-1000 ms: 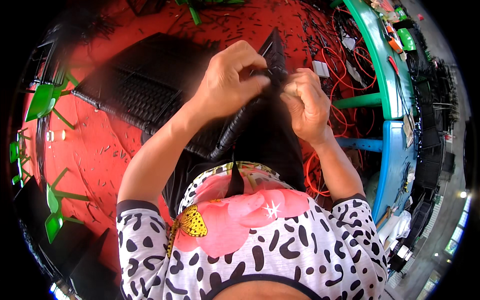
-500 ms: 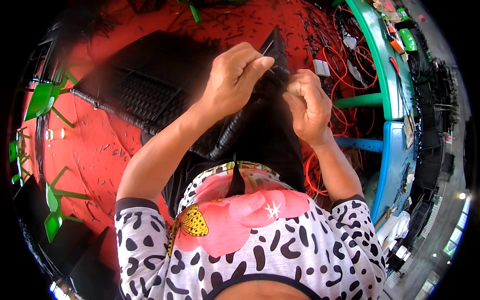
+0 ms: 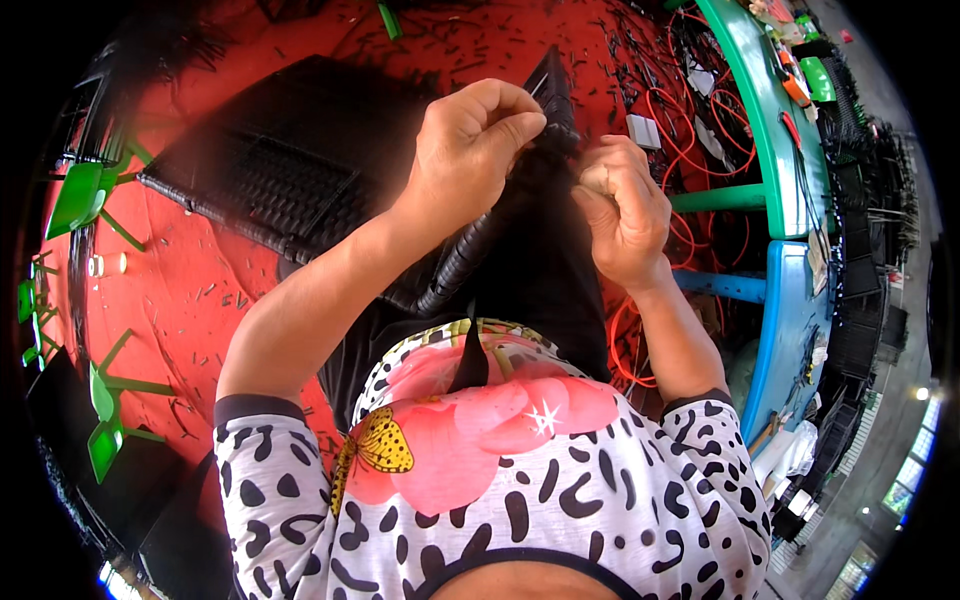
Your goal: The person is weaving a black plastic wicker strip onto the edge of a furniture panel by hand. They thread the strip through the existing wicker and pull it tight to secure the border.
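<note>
A large black woven piece of furniture, its strands like plastic rattan, lies across my lap and reaches to the far left. At its right end a narrow wrapped section points away from me. My left hand is closed in a pinch beside that section, thumb against bent index finger. Apart from it, on the right, my right hand is closed too, its fingers curled against the thumb. Whatever either pinch holds is too small or dark to make out.
Red sheeting covers the floor, strewn with black scraps. Green stools stand at the left. On the right are a green table and a blue table with tools on them. A red hose coils beneath, near a white box.
My left forearm has swung slightly outward, and the left fingers have risen a little. My right hand has shifted slightly to the right. Both hands stay closed.
</note>
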Demonstrator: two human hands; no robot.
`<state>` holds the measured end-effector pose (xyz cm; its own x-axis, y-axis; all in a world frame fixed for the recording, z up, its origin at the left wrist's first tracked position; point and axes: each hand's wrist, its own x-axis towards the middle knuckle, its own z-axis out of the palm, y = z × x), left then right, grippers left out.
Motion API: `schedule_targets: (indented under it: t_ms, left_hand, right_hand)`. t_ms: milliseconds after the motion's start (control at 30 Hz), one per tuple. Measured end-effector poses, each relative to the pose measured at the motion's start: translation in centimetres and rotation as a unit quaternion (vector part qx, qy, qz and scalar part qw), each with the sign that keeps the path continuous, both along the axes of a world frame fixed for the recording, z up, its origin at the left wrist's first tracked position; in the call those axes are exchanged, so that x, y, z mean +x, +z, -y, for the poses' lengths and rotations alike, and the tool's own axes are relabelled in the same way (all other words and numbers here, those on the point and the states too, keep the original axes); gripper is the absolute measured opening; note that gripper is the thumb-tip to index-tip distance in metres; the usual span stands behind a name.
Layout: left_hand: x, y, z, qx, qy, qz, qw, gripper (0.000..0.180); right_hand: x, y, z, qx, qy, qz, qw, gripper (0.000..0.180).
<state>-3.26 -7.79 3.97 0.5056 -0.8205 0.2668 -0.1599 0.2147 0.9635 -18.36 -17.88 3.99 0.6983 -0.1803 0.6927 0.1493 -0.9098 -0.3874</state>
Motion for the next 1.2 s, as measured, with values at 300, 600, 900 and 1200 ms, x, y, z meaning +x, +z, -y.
schedule_targets:
  t_ms: [300, 600, 900, 1200]
  left_hand:
    - [0.6, -1.1, 0.1, -0.014, -0.16, -0.281, 0.946, 0.012]
    - [-0.8, -2.0, -1.2, -0.117, 0.001, 0.132, 0.984, 0.013]
    - [-2.3, -1.6, -1.5, -0.104, 0.056, 0.14, 0.983, 0.035]
    - [-4.1, -3.6, -0.9, -0.157, 0.116, 0.202, 0.96, 0.044]
  right_hand:
    - [-2.0, 0.4, 0.4, 0.159, 0.069, -0.01, 0.985, 0.013]
    - [-3.8, 1.3, 0.9, 0.144, 0.033, -0.116, 0.982, 0.015]
    - [-0.7, 4.1, 0.0, -0.004, -0.066, -0.188, 0.98, 0.013]
    - [-2.0, 0.9, 0.0, -0.039, -0.011, -0.122, 0.992, 0.017]
